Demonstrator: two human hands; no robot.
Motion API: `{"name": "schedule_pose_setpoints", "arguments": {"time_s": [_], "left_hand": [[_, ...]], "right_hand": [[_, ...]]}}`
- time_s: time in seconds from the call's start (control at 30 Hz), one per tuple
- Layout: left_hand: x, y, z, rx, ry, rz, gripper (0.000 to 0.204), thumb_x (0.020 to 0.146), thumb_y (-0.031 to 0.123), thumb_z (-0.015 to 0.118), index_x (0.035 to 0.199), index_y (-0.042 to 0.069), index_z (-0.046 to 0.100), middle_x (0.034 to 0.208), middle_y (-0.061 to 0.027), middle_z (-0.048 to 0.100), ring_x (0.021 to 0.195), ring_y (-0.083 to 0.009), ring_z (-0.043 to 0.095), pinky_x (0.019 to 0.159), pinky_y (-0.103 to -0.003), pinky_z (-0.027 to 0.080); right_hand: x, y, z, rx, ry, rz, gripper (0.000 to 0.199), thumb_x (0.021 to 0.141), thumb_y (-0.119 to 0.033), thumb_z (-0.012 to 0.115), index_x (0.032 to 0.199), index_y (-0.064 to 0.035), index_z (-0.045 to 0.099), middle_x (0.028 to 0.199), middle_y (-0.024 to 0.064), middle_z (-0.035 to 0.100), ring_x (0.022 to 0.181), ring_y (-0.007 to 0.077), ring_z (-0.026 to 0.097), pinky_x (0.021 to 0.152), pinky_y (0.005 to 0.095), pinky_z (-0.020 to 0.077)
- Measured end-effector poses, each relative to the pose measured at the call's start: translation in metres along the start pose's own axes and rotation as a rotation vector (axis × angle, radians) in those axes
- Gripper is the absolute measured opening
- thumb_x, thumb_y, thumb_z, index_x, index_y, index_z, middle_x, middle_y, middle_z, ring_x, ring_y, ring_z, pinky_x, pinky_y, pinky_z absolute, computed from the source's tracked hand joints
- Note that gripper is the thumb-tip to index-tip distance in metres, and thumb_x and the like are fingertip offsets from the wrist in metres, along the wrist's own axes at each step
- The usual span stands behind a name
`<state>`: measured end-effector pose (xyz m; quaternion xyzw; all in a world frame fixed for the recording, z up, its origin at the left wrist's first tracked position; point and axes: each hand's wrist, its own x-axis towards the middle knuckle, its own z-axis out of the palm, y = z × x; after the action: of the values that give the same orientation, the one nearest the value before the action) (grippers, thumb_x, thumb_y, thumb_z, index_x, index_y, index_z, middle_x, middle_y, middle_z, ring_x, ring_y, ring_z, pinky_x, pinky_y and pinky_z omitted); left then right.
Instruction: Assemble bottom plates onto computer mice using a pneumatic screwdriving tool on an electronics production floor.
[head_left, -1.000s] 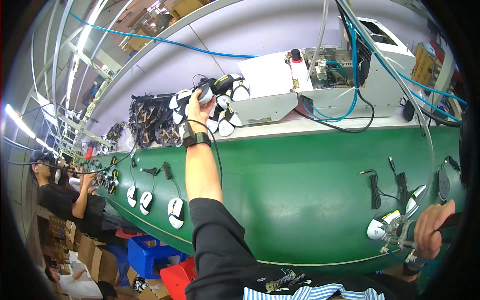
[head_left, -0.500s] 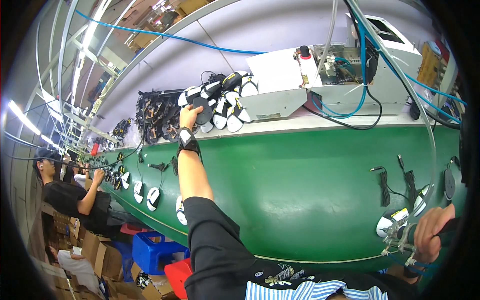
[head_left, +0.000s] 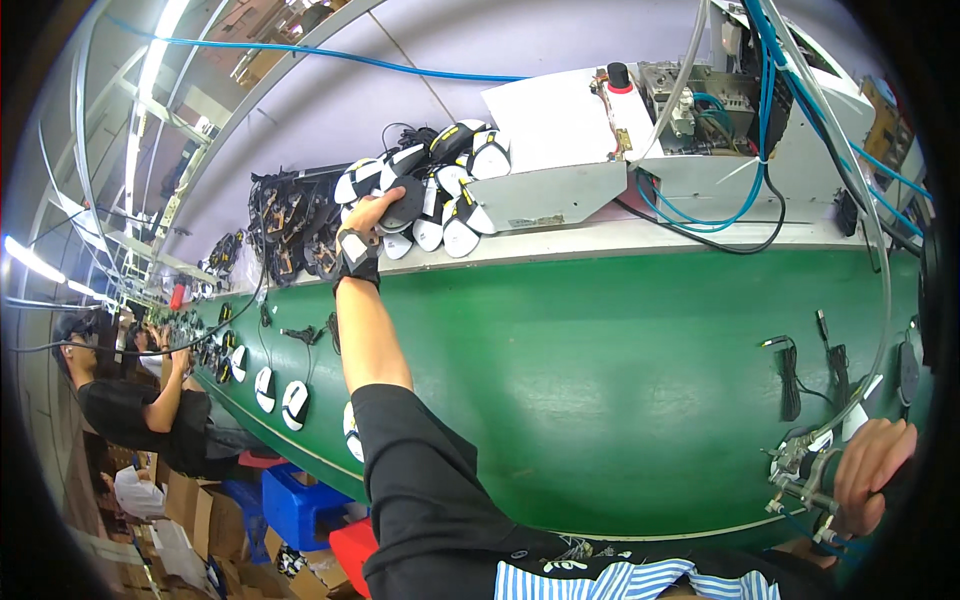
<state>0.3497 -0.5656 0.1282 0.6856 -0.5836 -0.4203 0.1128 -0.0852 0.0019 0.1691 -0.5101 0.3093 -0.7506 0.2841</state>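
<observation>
Holding a dark piece [head_left: 404,208] and metal tool [head_left: 797,460], hands [head_left: 370,212] [head_left: 872,470] (partly) hide both.

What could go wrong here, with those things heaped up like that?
Computer mice are heaped on the ledge; with the left hand holding a dark rounded piece at the heap, one might slide off. A pale hose runs down near the right hand, so it could perhaps snag.

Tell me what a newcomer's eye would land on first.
Probably the broad green work surface across the middle. Next, the left hand holding a dark rounded part by the heap of white mice on its far side, then the white machine, upper right.
</observation>
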Motion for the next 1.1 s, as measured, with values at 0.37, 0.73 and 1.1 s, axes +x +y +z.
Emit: {"name": "schedule_pose_setpoints", "arguments": {"time_s": [0.37,0.73,1.1], "left_hand": [[0.011,-0.025,0.002,-0.207,-0.178,-0.158,0.094,0.072,0.065,0.070,0.145,0.017,0.034,0.150,-0.0136,0.033,0.132,-0.0357,0.038,0.101,-0.060,0.034],[0.012,-0.024,0.050,-0.335,0.061,-0.019,0.092,0.073,0.061,0.072,0.142,0.011,0.037,0.143,-0.0138,0.041,0.130,-0.0349,0.040,0.099,-0.061,0.037],[-0.003,0.004,0.039,0.749,0.805,0.299,0.086,0.067,0.063,0.073,0.126,0.004,0.051,0.125,-0.0279,0.050,0.121,-0.0447,0.045,0.096,-0.054,0.041]], "right_hand": [[0.051,0.003,-0.031,0.472,-0.974,0.171,0.025,0.077,0.002,0.076,0.091,0.0055,0.056,0.067,0.0170,0.067,0.055,0.0266,0.068,0.051,0.0350,0.0595],[0.026,0.003,0.001,0.267,-0.456,0.059,0.027,0.079,-0.006,0.077,0.083,-0.0027,0.051,0.057,0.0048,0.063,0.041,0.0154,0.060,0.039,0.0250,0.0522],[0.025,0.001,-0.007,0.240,-0.525,0.035,0.027,0.080,-0.007,0.075,0.086,-0.0036,0.049,0.056,0.0047,0.062,0.041,0.0147,0.060,0.037,0.0244,0.0519]]}}
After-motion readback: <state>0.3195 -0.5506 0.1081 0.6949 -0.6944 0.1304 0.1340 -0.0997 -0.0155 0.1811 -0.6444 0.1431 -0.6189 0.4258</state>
